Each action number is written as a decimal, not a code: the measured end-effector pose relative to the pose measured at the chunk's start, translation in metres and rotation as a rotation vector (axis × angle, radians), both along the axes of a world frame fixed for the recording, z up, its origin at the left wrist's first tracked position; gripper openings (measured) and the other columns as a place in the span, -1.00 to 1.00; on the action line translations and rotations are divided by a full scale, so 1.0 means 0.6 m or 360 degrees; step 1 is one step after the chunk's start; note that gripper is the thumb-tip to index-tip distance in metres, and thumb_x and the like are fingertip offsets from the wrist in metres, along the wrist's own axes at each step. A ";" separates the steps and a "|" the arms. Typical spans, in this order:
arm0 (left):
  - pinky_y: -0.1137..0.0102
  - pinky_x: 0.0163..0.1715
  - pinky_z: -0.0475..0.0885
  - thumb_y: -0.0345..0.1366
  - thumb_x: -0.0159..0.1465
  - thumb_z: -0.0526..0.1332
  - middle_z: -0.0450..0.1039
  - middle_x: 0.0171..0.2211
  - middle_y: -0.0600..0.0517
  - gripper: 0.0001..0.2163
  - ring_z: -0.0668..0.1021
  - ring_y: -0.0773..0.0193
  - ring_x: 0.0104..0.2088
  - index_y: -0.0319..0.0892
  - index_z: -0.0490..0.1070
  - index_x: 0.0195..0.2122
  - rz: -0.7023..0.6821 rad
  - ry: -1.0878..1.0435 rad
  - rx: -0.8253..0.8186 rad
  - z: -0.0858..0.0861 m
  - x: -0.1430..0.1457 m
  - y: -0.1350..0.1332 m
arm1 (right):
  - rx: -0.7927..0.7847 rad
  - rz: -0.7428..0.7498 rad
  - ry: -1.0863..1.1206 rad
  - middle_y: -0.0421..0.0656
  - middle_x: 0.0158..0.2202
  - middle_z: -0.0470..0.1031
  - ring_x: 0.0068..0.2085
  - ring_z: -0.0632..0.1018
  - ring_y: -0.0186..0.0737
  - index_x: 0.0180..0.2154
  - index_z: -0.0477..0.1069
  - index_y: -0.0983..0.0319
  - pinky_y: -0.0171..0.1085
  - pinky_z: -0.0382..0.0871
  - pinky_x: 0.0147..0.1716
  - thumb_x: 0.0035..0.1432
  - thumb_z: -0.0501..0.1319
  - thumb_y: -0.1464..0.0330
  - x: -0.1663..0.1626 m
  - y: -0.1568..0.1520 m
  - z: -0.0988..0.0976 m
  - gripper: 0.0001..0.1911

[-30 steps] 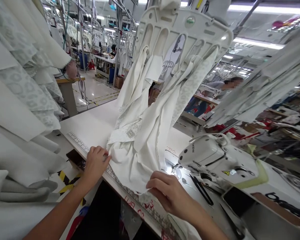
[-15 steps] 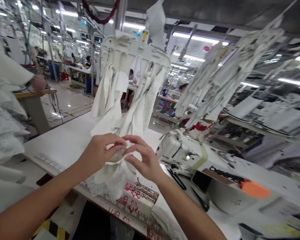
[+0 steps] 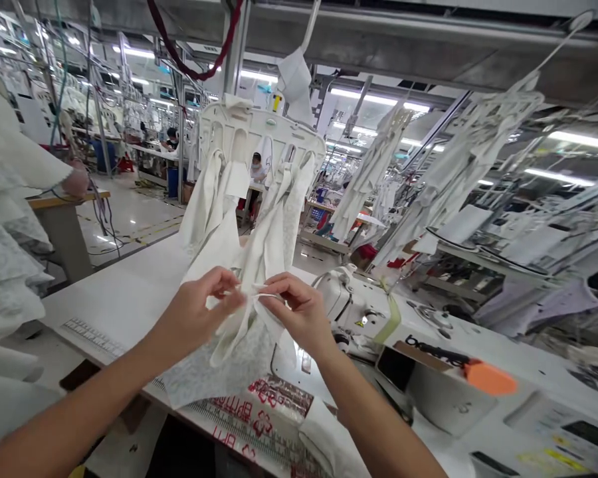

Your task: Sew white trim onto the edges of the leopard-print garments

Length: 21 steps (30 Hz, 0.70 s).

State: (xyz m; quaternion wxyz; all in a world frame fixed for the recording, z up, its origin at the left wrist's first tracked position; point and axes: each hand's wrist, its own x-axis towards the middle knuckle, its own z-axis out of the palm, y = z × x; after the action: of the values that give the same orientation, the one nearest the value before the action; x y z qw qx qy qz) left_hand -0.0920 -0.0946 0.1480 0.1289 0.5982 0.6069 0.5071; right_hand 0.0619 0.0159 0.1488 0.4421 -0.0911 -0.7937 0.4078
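Note:
My right hand point(image 3: 301, 312) pinches the edge of a white fabric piece point(image 3: 229, 375) between thumb and fingers. Just left of it, my left hand point(image 3: 199, 309) has its thumb and curled fingers closed at the same cloth; its thumb tip is slightly blurred. From my fingers the fabric drops in folds toward the table's front edge, its lower part faintly patterned. Behind my hands, more white cloth strips point(image 3: 266, 222) hang from a white plastic hanger point(image 3: 264, 123) with slots.
A sewing machine point(image 3: 349, 309) stands to the right, with a grey box point(image 3: 441, 395) holding an orange-handled tool point(image 3: 491, 377). The white table point(image 3: 124, 285) has a ruler strip point(image 3: 92, 335) along its front. Layered white fabric point(image 3: 7, 252) hangs at left. A person point(image 3: 257, 169) sits farther back.
My right hand has shifted slightly right, and a gap has opened between the hands. The fabric hangs lower and shows more of its patterned part. The camera view has tilted slightly.

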 end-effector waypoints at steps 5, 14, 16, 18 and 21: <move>0.54 -0.49 0.32 -0.28 0.19 0.18 0.48 -0.38 0.10 -0.90 0.51 0.32 -0.36 -0.16 0.40 -0.30 0.0110 0.0172 0.0151 -0.035 0.030 -0.001 | -0.0030 -0.0037 0.0010 -0.17 -0.39 0.46 -0.36 0.44 -0.30 -0.46 0.46 0.20 -0.29 0.27 -0.37 0.01 0.32 0.38 0.010 0.001 -0.001 -0.93; 0.57 -0.41 0.33 -0.45 0.24 0.15 0.46 -0.42 0.14 -0.93 0.48 0.42 -0.41 -0.16 0.39 -0.32 -0.0028 0.0362 0.0573 -0.028 0.029 0.007 | -0.0298 0.0109 0.0017 -0.20 -0.40 0.45 -0.41 0.42 -0.36 -0.53 0.32 0.22 -0.35 0.27 -0.45 -0.02 0.33 0.38 0.021 -0.010 0.001 -0.81; 0.54 -0.33 0.36 -0.47 0.23 0.16 0.44 -0.37 0.12 -0.92 0.49 0.39 -0.36 -0.17 0.35 -0.29 -0.0003 0.0358 0.0633 -0.027 0.030 0.001 | -0.0358 0.0112 0.0074 -0.21 -0.40 0.45 -0.40 0.43 -0.37 -0.53 0.31 0.22 -0.36 0.28 -0.44 -0.02 0.33 0.38 0.022 -0.007 0.000 -0.80; 0.47 -0.19 0.37 -0.46 0.22 0.19 0.40 -0.24 0.04 -0.90 0.48 0.33 -0.21 -0.18 0.29 -0.27 0.0011 0.0390 0.0733 -0.033 0.031 -0.008 | -0.0410 0.0084 0.0159 -0.23 -0.41 0.44 -0.41 0.42 -0.37 -0.52 0.31 0.21 -0.36 0.28 -0.45 -0.02 0.33 0.38 0.023 -0.002 -0.002 -0.80; 0.37 -0.03 0.31 -0.42 0.20 0.24 0.28 -0.08 -0.08 -0.86 0.40 0.23 -0.03 -0.20 0.26 -0.27 0.0008 0.0498 0.0801 -0.056 0.033 -0.020 | -0.0468 0.0044 0.0254 -0.24 -0.40 0.44 -0.40 0.43 -0.37 -0.51 0.32 0.20 -0.36 0.29 -0.42 -0.04 0.34 0.38 0.027 0.008 -0.005 -0.81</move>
State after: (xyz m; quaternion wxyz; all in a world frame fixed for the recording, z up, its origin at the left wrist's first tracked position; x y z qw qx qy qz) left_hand -0.0719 -0.1066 0.1144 -0.1199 0.6808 0.4761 0.5435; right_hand 0.0781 0.0204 0.1457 0.4800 -0.1112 -0.6890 0.5316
